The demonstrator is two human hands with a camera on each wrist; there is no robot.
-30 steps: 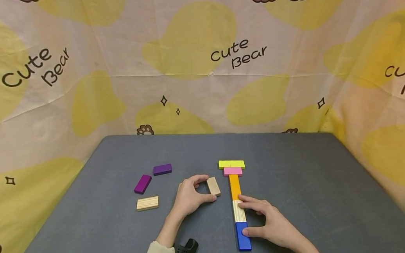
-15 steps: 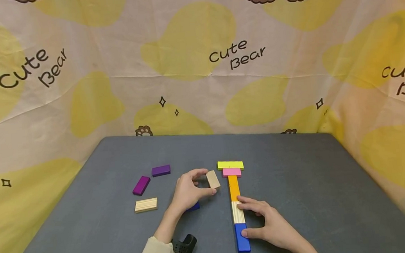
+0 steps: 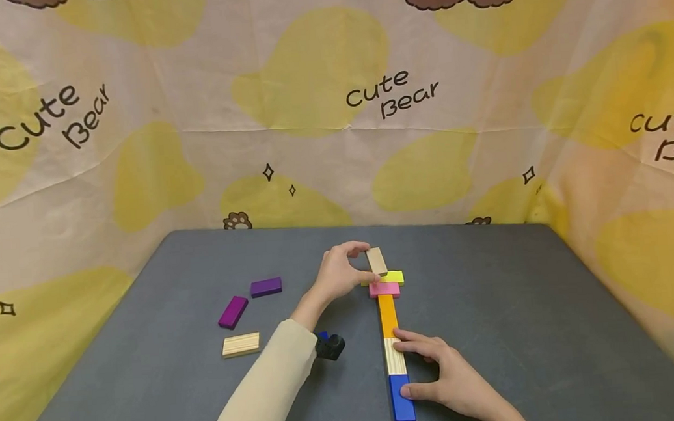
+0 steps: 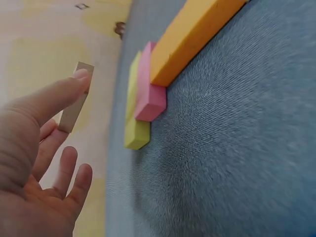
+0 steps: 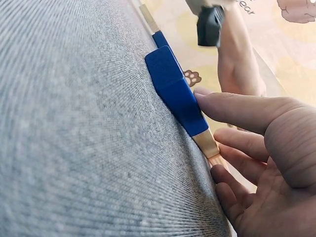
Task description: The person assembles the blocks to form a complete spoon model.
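My left hand (image 3: pixel 340 272) pinches a plain wooden block (image 3: pixel 376 260) between thumb and fingers, tilted and raised above the table. In the head view it overlaps the yellow block (image 3: pixel 396 277) at the far end of a row; the left wrist view shows it apart from that block. Nearer in the row come a pink block (image 3: pixel 385 290) laid crosswise, then an orange block (image 3: pixel 388 316), a striped wooden block (image 3: pixel 395 358) and a blue block (image 3: pixel 403 407) lengthwise. My right hand (image 3: pixel 451 378) rests along the row's right side, thumb on the blue block and fingertips by the wooden and orange ones.
Two purple blocks (image 3: pixel 266 287) and a striped wooden block (image 3: pixel 241 345) lie on the left of the grey table (image 3: pixel 495 291). Another blue block (image 3: pixel 323 335) is mostly hidden behind the left wrist's black strap (image 3: pixel 331 347). A printed cloth (image 3: pixel 315 68) hangs behind the table.
My left hand has carried the plain wooden block forward and slightly right, from beside the orange block to over the yellow one. The right hand keeps its place on the row.
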